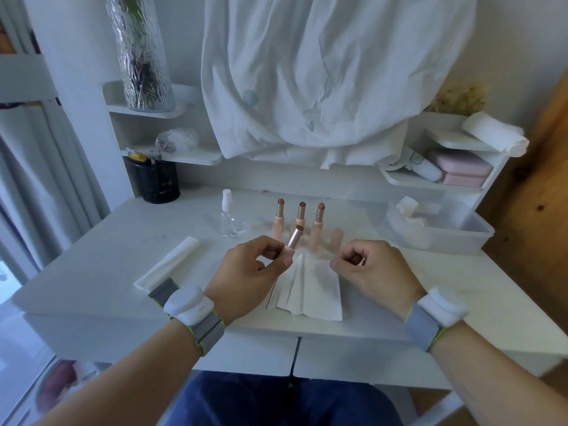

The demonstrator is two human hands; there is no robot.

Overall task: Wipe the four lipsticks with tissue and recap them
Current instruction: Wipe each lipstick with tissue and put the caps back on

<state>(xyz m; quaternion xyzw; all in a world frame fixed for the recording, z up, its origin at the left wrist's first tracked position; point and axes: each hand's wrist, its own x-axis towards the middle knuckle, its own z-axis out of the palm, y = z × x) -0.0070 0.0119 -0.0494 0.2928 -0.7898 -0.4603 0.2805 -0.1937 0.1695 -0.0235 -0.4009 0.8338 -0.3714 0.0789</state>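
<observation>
Pink lipstick (294, 239) sat pinched in our left hand (246, 272); at three o'clock, our curled right hand (373, 272) hid something unclear.

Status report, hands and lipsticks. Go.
Left hand shut on uncapped lipstick, tilted. Right hand pinching something small, unclear. Three lipsticks upright, uncapped. Tissue flat below hands. Nothing obstructing.

We see a white counter (92, 272) and a white creased tissue (307, 290). Lipsticks: peach bases, silver-pink tubes, brownish-rose tips, e.g. the held one (295, 238) and the standing three (301, 216). Spray bottle (228, 219) clear with a white top. Pen cup (160, 182) black. Wristbands (196, 315) grey with lime edging.
</observation>
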